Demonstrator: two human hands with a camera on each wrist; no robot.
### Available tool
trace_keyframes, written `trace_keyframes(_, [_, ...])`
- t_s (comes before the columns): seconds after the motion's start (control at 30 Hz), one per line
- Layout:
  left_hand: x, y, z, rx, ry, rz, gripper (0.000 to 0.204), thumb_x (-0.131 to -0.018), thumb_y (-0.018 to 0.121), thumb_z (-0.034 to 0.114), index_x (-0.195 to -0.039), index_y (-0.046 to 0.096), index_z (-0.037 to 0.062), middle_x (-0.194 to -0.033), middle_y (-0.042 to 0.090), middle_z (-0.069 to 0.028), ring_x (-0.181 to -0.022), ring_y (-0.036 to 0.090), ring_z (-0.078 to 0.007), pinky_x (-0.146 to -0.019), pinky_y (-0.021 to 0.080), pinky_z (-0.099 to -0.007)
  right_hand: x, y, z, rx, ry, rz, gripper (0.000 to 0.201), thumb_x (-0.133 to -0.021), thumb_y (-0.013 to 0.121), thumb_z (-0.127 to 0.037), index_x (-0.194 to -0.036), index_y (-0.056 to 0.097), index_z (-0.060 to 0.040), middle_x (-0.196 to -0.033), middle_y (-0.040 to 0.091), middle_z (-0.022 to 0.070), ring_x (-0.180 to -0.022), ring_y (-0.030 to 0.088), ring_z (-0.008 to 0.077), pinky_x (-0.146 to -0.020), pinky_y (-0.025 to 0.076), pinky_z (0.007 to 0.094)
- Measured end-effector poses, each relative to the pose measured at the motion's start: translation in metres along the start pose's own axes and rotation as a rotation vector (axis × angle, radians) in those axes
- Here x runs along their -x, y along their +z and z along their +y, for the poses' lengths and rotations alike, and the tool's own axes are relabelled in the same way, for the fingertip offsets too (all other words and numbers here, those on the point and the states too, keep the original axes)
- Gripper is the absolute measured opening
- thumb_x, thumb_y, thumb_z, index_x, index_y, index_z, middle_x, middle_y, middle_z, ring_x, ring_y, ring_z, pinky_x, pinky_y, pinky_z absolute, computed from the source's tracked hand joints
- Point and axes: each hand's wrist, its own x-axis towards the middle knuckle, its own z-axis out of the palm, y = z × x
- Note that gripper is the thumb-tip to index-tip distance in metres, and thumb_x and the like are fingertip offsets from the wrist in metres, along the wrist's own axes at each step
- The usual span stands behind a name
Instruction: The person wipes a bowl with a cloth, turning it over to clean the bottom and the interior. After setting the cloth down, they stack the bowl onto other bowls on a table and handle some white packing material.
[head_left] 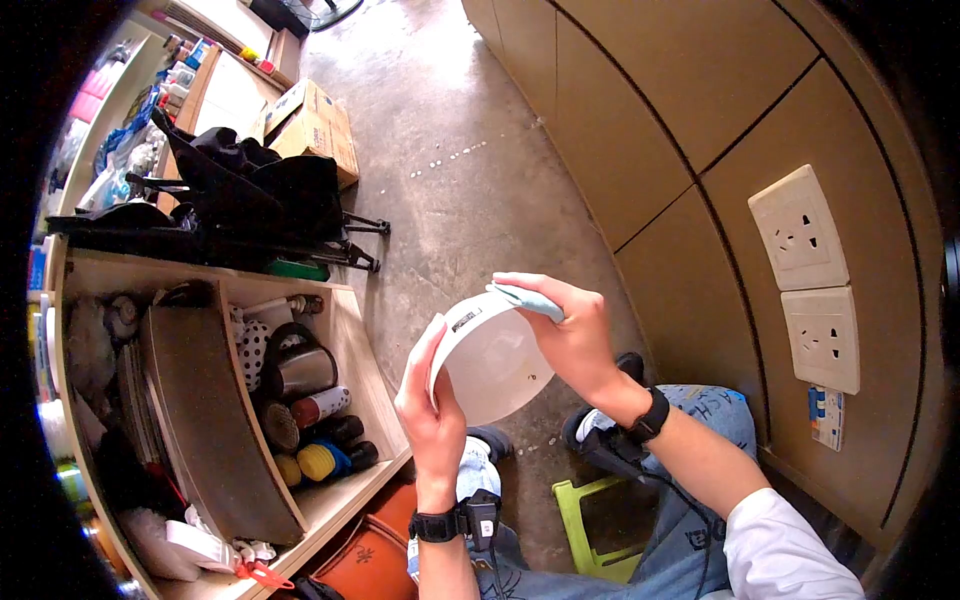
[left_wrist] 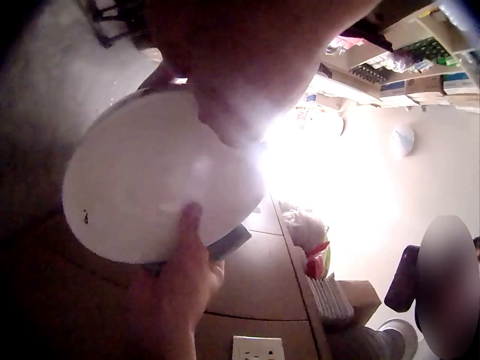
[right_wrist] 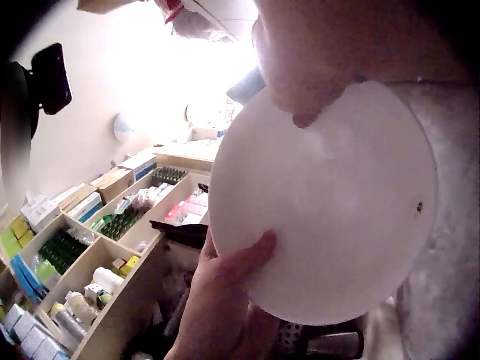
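Bowl point(head_left: 490, 375) white — cloth point(head_left: 530, 302) pale blue; stool point(head_left: 574, 520) lime green — jeans point(head_left: 722, 418) blue, black-lettered.

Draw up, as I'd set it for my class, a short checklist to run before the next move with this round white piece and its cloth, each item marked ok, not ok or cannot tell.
1. Left grip secure on the round white piece: ok, it holds the rim side with the thumb on the face.
2. Right grip supporting the other side: ok, it holds there with the cloth.
3. Pale blue cloth in place: ok, it lies at the rim under the right fingers.
4. Face free of marks: not ok, a dark mark shows near the edge.
5. Cloth damp or dry: cannot tell.
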Motion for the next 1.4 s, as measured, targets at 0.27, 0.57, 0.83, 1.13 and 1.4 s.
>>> trace_keyframes(0.27, [-0.001,-0.004,0.001,0.072,-0.086,0.01,0.035,-0.098,0.049,0.0,-0.13,0.062,0.0026,-0.127,0.067,-0.0127,-0.121,0.061,-0.0228,-0.105,0.043,-0.0341,-0.001,0.001,0.007,0.027,-0.037,-0.199,0.04,-0.083,0.06,0.005,-0.121,0.069,-0.007,-0.109,0.071,0.0194,-0.102,0.071,0.0332,-0.086,0.056,0.0375])
trace_keyframes(0.57, [0.0,-0.006,-0.007,-0.051,-0.133,0.077,0.027,-0.101,0.052,0.006,-0.126,0.064,0.0052,-0.115,0.071,-0.0143,-0.111,0.067,-0.0244,-0.095,0.049,-0.0342,0.007,0.007,-0.001,0.043,0.0,-0.162,0.026,-0.087,0.067,-0.004,-0.113,0.072,-0.0045,-0.1,0.072,0.0192,-0.093,0.073,0.0317,-0.076,0.057,0.0352])
trace_keyframes(0.83, [0.011,-0.007,-0.015,-0.027,-0.192,0.105,0.022,-0.1,0.055,0.007,-0.121,0.062,0.0054,-0.109,0.072,-0.0169,-0.106,0.07,-0.0272,-0.09,0.051,-0.0361,0.013,0.005,-0.014,0.193,-0.01,-0.085,0.02,-0.087,0.074,-0.011,-0.107,0.076,-0.0077,-0.092,0.076,0.0138,-0.077,0.074,0.0163,-0.066,0.056,0.0287])
trace_keyframes(1.13, [0.037,-0.011,-0.053,0.273,-0.164,0.141,0.026,-0.1,0.059,0.013,-0.123,0.062,0.0014,-0.108,0.069,-0.0092,-0.103,0.062,-0.0162,-0.093,0.048,-0.0327,0.024,0.004,-0.056,0.102,-0.112,-0.135,0.021,-0.088,0.071,-0.011,-0.109,0.076,-0.0104,-0.094,0.072,0.0189,-0.083,0.074,0.0306,-0.069,0.056,0.0345])
trace_keyframes(1.4, [0.05,-0.017,-0.037,0.347,-0.229,0.153,0.028,-0.098,0.058,0.006,-0.124,0.06,-0.0013,-0.112,0.068,-0.0115,-0.106,0.062,-0.0188,-0.095,0.048,-0.0339,0.021,0.002,-0.054,0.063,-0.104,-0.291,0.027,-0.092,0.065,-0.005,-0.118,0.07,-0.0048,-0.104,0.073,0.019,-0.095,0.074,0.0239,-0.081,0.056,0.0341])
